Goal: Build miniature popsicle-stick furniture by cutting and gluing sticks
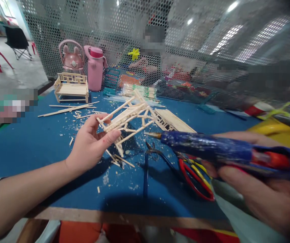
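Observation:
My left hand (94, 138) grips a small frame of thin wooden sticks (132, 116), tilted above the table, with thumb and fingers on its near left end. My right hand (259, 189) is wrapped round a blue, glue-spattered hot glue gun (208, 145). The gun's brass tip points left, close to the stick frame's lower right side; whether they touch I cannot tell. Beneath the gun, blue-handled pliers (146, 175) lie on the table beside red-and-yellow-handled scissors (195, 177). Behind the gun's nozzle rests a flat wooden stick panel (175, 119).
A miniature wooden bench (71, 89) stands at the back left of the blue table (51, 141), before a pink bottle (95, 69). Loose sticks (70, 109) and offcuts are scattered about. Packs of sticks (140, 91) lie by the perforated metal screen (185, 60). Yellow material (282, 131) sits right.

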Demonstrator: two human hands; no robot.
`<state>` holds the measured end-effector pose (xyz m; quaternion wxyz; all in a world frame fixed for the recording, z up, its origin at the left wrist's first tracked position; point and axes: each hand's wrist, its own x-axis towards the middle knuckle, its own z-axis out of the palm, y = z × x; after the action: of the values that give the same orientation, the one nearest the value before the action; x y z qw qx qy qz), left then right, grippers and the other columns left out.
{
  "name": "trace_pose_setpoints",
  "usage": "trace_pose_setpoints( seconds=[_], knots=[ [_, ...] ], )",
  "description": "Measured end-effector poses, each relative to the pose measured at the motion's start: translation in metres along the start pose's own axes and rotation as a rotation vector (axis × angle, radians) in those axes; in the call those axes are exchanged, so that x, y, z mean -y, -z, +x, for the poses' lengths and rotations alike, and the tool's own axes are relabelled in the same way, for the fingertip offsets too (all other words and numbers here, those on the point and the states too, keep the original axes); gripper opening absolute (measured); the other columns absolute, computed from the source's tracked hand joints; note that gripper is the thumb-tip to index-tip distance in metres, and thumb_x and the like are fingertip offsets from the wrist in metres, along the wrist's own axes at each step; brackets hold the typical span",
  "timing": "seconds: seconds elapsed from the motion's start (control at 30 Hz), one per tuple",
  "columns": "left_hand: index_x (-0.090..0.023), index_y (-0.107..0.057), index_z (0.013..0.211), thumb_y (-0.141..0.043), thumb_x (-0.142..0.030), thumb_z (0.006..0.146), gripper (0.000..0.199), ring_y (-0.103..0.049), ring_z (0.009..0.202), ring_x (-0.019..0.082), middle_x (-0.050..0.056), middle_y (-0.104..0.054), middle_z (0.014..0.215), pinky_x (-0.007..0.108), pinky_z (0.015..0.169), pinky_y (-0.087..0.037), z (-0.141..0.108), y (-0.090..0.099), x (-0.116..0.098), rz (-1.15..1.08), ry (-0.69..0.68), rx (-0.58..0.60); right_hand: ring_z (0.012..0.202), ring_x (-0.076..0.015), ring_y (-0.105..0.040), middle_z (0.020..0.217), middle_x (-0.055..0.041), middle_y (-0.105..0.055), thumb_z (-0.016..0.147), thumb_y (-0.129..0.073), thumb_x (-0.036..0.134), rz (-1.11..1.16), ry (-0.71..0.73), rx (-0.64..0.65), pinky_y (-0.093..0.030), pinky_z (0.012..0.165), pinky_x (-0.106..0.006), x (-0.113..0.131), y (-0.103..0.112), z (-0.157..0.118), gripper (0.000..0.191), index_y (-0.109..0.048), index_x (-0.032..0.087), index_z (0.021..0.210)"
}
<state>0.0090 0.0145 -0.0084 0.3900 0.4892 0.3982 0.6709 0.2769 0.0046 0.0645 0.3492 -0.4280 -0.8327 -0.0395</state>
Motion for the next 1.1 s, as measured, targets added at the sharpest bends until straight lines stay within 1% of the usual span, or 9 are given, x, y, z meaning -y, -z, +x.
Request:
trace_pose_setpoints(
  seconds=[0.07, 0.13, 0.23, 0.33, 0.43, 0.53, 0.8, 0.97, 1.1],
  knots=[
    [-0.020, -0.058, 0.093, -0.076, -0.035, 0.068, 0.034, -0.060, 0.079, 0.014, 0.003, -0.061, 0.096, 0.026, 0.067, -0.054, 0.000, 0.000, 0.000, 0.008, 0.001, -0.004, 0.075, -0.0197, -0.066, 0.091, -0.0003, -0.066, 0.081, -0.056, 0.047, -0.054, 0.050, 0.027, -0.057, 0.067, -0.033, 0.002, 0.001, 0.000, 0.021, -0.062, 0.031, 0.094],
    [-0.020, -0.057, 0.093, -0.075, -0.035, 0.069, 0.034, -0.060, 0.080, 0.014, 0.003, -0.061, 0.098, 0.027, 0.069, -0.054, 0.000, 0.000, 0.000, 0.011, -0.008, 0.002, 0.080, -0.0210, -0.065, 0.097, -0.0005, -0.066, 0.083, -0.055, 0.045, -0.090, 0.074, 0.021, -0.056, 0.072, -0.036, 0.005, -0.001, 0.002, 0.019, -0.061, 0.031, 0.095],
    [-0.020, -0.057, 0.092, -0.075, -0.033, 0.070, 0.032, -0.060, 0.081, 0.014, 0.003, -0.060, 0.100, 0.026, 0.069, -0.054, 0.000, 0.000, 0.001, 0.009, -0.031, 0.011, 0.093, -0.0235, -0.065, 0.114, -0.0009, -0.064, 0.086, -0.051, 0.044, -0.080, 0.119, 0.019, -0.054, 0.083, -0.040, 0.012, -0.006, 0.006, 0.023, -0.060, 0.031, 0.104],
    [-0.021, -0.056, 0.092, -0.075, -0.033, 0.070, 0.031, -0.059, 0.081, 0.013, 0.002, -0.060, 0.100, 0.026, 0.069, -0.054, 0.000, 0.000, 0.001, 0.000, -0.031, 0.014, 0.107, -0.0251, -0.060, 0.127, 0.0003, -0.058, 0.087, -0.050, 0.043, -0.084, 0.131, 0.007, -0.051, 0.089, -0.041, 0.017, -0.008, 0.009, 0.023, -0.058, 0.031, 0.104],
    [-0.021, -0.056, 0.091, -0.074, -0.033, 0.070, 0.031, -0.059, 0.081, 0.013, 0.002, -0.060, 0.100, 0.026, 0.070, -0.053, -0.001, 0.000, 0.000, -0.003, -0.028, 0.018, 0.109, -0.0241, -0.059, 0.127, 0.0014, -0.058, 0.088, -0.050, 0.042, -0.103, 0.161, -0.005, -0.051, 0.089, -0.040, 0.019, -0.008, 0.011, 0.017, -0.059, 0.030, 0.096],
    [-0.021, -0.056, 0.092, -0.075, -0.034, 0.070, 0.032, -0.060, 0.081, 0.014, 0.002, -0.060, 0.100, 0.027, 0.070, -0.053, -0.001, -0.001, -0.001, 0.003, -0.025, 0.014, 0.110, -0.0234, -0.059, 0.126, 0.0010, -0.058, 0.089, -0.047, 0.041, -0.119, 0.219, -0.004, -0.051, 0.088, -0.040, 0.018, -0.008, 0.012, 0.017, -0.059, 0.028, 0.092],
    [-0.021, -0.056, 0.090, -0.075, -0.037, 0.069, 0.032, -0.059, 0.080, 0.014, 0.001, -0.060, 0.097, 0.026, 0.069, -0.052, 0.000, -0.002, -0.002, 0.025, -0.042, 0.009, 0.110, -0.0239, -0.059, 0.126, 0.0010, -0.058, 0.089, -0.047, 0.041, -0.109, 0.193, 0.017, -0.051, 0.091, -0.040, 0.017, -0.007, 0.011, 0.020, -0.059, 0.029, 0.100],
    [-0.020, -0.056, 0.090, -0.075, -0.033, 0.070, 0.030, -0.059, 0.080, 0.013, 0.001, -0.060, 0.096, 0.025, 0.069, -0.052, -0.001, -0.002, -0.002, 0.008, -0.030, 0.013, 0.111, -0.0223, -0.059, 0.126, 0.0011, -0.058, 0.090, -0.047, 0.041, -0.096, 0.196, 0.022, -0.050, 0.092, -0.037, 0.017, -0.007, 0.013, 0.019, -0.059, 0.028, 0.097],
    [-0.021, -0.056, 0.090, -0.074, -0.034, 0.070, 0.030, -0.059, 0.081, 0.014, 0.001, -0.060, 0.097, 0.026, 0.070, -0.052, -0.001, -0.001, -0.001, 0.005, -0.037, 0.023, 0.109, -0.0226, -0.060, 0.125, -0.0001, -0.059, 0.089, -0.046, 0.042, -0.111, 0.183, 0.020, -0.052, 0.091, -0.037, 0.019, -0.008, 0.014, 0.024, -0.057, 0.029, 0.107]
  ],
)
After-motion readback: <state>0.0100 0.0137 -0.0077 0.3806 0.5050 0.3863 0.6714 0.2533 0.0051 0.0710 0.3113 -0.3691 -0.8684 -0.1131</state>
